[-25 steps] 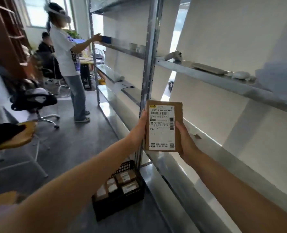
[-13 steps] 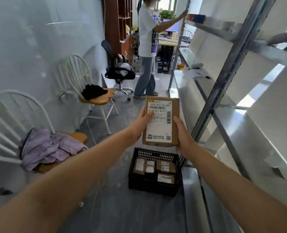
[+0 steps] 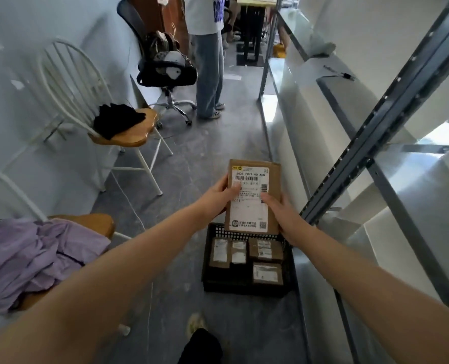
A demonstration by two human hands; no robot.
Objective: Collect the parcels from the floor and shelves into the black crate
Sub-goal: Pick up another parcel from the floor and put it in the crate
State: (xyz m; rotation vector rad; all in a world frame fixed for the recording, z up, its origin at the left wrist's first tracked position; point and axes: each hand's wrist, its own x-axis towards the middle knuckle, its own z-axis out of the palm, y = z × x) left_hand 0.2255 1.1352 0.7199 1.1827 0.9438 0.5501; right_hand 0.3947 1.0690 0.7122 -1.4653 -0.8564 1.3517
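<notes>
I hold a flat brown cardboard parcel (image 3: 253, 179) with a white shipping label between both hands. My left hand (image 3: 215, 199) grips its left edge, thumb on the label. My right hand (image 3: 283, 219) grips its lower right edge. The parcel hangs above the far rim of the black crate (image 3: 244, 288), which stands on the grey floor beside the metal shelving. Inside the crate lie several small brown parcels (image 3: 266, 273) with white labels.
Metal shelving (image 3: 381, 132) runs along the right. Two white chairs stand at the left wall, one with a black cloth (image 3: 118, 120), one with purple clothing (image 3: 31, 261). Farther down the aisle are a person (image 3: 208, 61) and a black office chair (image 3: 165, 72).
My view has tilted down toward the floor. Both hands have lowered the parcel from shelf height until it hangs just above the crate.
</notes>
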